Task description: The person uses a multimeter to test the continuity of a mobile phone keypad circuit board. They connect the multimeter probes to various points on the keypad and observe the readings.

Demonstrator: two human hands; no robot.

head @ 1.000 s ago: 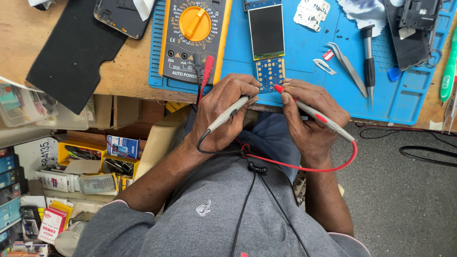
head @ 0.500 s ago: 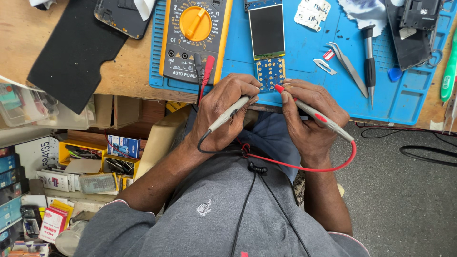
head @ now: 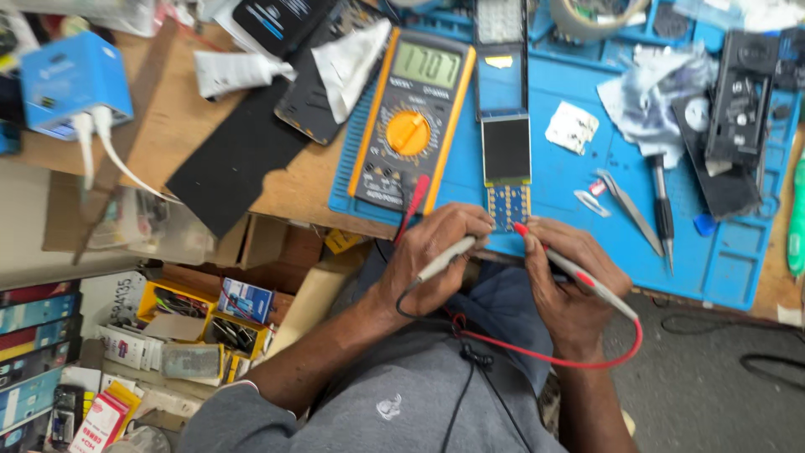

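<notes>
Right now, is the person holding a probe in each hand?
Yes, the left hand holds a grey probe and the right hand a red probe.

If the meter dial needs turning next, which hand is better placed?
Left, probably. The left hand, gripping the grey probe, sits directly below the yellow multimeter. The right hand, holding the red probe, lies beyond the small board, farther from the dial.
</notes>
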